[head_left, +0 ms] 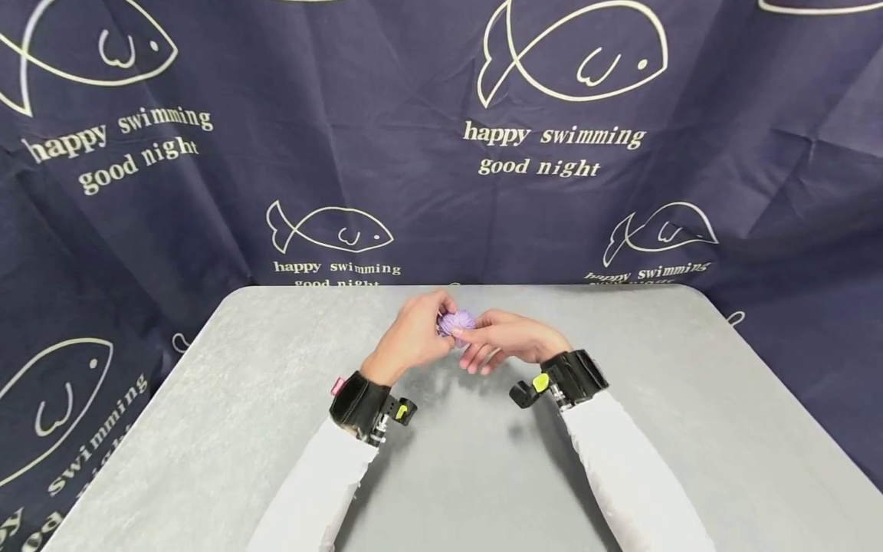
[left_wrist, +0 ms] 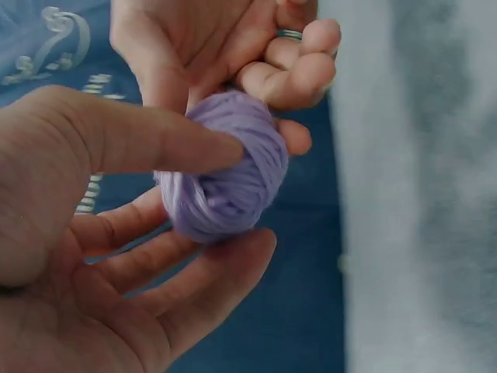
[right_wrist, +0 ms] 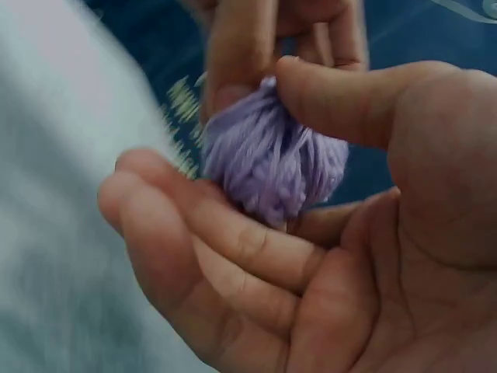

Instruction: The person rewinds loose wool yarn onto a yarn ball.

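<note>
Grey table [head_left: 228,429] with a navy fish-print backdrop [head_left: 207,192] hung behind it; both hands meet above the far-centre of the tabletop, with a small lilac yarn ball [head_left: 456,323] held between them, off the surface.

Yarn ball [left_wrist: 225,167]: pale purple, soft strands wound in loose overlapping loops; left wrist view shows a neat rounded wrap with a dip where the turns cross; right wrist view [right_wrist: 272,159] shows the strands running more lengthwise, tuft-like, slightly fuzzy and blurred; no loose tail that I can make out.

Left hand [head_left: 411,335]: thumb laid across the top of the ball, fingers [left_wrist: 194,272] curved under it from below, so it pinches the ball between thumb and fingers; palm turned toward the right hand.

Right hand [head_left: 507,340]: thumb pressed onto the top of the ball, index behind it, so it pinches the same ball from the other side; lower fingers [right_wrist: 217,241] relaxed and half-curled beneath, touching the yarn's underside; a ring [left_wrist: 290,34] sits on one finger.

Both wrists carry black strap-on camera mounts [head_left: 359,402] with yellow-green tabs; white sleeves [head_left: 621,460] run back toward the near edge; backdrop print reads "happy swimming good night".
</note>
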Demonstrator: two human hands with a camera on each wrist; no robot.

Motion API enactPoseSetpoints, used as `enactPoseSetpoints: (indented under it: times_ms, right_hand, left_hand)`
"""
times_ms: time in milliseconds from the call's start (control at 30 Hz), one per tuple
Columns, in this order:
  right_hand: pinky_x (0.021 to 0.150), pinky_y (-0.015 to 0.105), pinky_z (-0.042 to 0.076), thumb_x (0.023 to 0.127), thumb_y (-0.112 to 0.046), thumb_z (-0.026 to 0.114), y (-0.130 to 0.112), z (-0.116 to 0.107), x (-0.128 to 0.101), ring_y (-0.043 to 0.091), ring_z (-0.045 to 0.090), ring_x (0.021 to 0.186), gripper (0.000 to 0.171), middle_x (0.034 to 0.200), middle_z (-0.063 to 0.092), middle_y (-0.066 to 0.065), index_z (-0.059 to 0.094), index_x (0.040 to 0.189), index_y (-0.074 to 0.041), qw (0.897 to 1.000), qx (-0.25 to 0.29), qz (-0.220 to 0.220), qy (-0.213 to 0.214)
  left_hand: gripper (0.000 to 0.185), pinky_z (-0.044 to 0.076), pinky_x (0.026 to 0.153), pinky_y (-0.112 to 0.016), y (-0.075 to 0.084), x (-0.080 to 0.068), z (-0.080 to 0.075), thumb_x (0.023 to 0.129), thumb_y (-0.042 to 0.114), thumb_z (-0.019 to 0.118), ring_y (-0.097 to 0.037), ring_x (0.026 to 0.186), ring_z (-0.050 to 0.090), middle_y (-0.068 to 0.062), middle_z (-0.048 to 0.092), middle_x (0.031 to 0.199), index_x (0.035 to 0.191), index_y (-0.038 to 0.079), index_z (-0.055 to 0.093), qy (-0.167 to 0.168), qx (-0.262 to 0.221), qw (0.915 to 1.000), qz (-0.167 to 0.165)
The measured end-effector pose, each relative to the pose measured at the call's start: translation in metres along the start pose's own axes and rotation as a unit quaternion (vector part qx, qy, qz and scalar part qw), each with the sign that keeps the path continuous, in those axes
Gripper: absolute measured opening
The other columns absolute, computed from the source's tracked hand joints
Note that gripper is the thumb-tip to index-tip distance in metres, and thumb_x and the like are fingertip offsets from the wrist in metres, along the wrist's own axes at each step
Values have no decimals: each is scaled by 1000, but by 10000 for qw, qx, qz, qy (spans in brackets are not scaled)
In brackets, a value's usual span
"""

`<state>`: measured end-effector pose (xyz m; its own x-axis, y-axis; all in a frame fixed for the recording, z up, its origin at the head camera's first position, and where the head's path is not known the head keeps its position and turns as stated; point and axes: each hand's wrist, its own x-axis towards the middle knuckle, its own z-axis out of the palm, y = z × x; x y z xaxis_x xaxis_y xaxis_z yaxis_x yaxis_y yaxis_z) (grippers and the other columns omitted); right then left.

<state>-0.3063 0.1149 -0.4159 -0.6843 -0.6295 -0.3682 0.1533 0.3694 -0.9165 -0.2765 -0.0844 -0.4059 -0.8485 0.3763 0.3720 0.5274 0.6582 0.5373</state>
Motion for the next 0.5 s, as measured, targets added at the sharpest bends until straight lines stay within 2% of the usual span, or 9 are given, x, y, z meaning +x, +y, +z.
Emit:
enactPoseSetpoints:
  times_ms: [100, 167, 200, 267, 333, 367, 400, 433, 500]
  right_hand:
    - [60, 28, 58, 102, -39, 60, 4, -4, 12, 17, 68, 65, 47, 79, 72, 14, 65, 102, 8, 9966, -696, 419, 167]
    - [53, 24, 54, 100, -41, 64, 6, -4, 17, 14, 63, 56, 49, 68, 69, 10, 68, 90, 7, 9867, -1469, 461, 529]
    - [51, 23, 51, 97, -43, 67, 7, -3, 18, 12, 59, 53, 49, 63, 66, 6, 69, 82, 4, 9755, -2005, 411, 809]
    - [51, 23, 47, 90, -44, 76, 10, 0, 20, 9, 53, 53, 46, 58, 60, -1, 68, 74, -1, 9415, -3007, 129, 1518]
    - [57, 26, 48, 84, -41, 83, 15, 4, 22, 10, 54, 59, 40, 63, 62, -3, 69, 77, -5, 9009, -3747, -326, 2165]
    - [61, 28, 49, 81, -39, 85, 17, 6, 24, 11, 57, 64, 37, 67, 64, -3, 70, 81, -6, 8844, -3978, -577, 2372]
    - [65, 30, 51, 81, -36, 86, 19, 7, 25, 13, 59, 69, 35, 73, 66, -2, 71, 87, -6, 8728, -4116, -838, 2486]
    - [70, 32, 53, 80, -32, 87, 22, 9, 26, 15, 62, 75, 33, 79, 68, 0, 71, 94, -6, 8672, -4154, -1082, 2525]
    - [75, 33, 55, 80, -24, 88, 27, 12, 27, 17, 65, 83, 34, 89, 70, 4, 72, 104, -5, 8627, -4143, -1447, 2511]
  left_hand:
    - [32, 55, 76, -34, -12, 9, 10, 70, 1, 81, -21, 82, 63, -6, 67, 90, 97, 5, 63, -483, -85, 9974, -536]
    - [31, 56, 79, -34, -20, 12, 18, 72, 3, 82, -21, 85, 64, -7, 67, 92, 96, 5, 63, -790, -175, 9932, -838]
    - [30, 56, 79, -33, -24, 12, 21, 72, 4, 82, -21, 86, 64, -7, 67, 92, 97, 6, 63, -907, -186, 9911, -957]
    - [29, 55, 78, -33, -31, 12, 28, 73, 5, 81, -21, 87, 63, -7, 67, 93, 97, 6, 64, -1044, -183, 9886, -1073]
    - [29, 55, 78, -32, -35, 11, 32, 73, 5, 82, -21, 88, 64, -8, 69, 94, 97, 6, 66, -1080, -116, 9881, -1085]
    - [29, 55, 78, -33, -37, 11, 34, 73, 4, 82, -21, 88, 65, -8, 69, 94, 97, 6, 66, -1064, -82, 9886, -1065]
    - [30, 55, 79, -33, -38, 10, 35, 73, 4, 83, -22, 89, 66, -9, 70, 96, 98, 6, 67, -1031, -35, 9894, -1023]
    - [31, 55, 79, -34, -38, 10, 36, 73, 3, 83, -23, 91, 66, -10, 71, 97, 99, 5, 67, -998, 0, 9903, -963]
    - [32, 56, 82, -36, -39, 8, 38, 73, 2, 82, -25, 95, 68, -11, 73, 102, 101, 5, 67, -962, 91, 9913, -889]
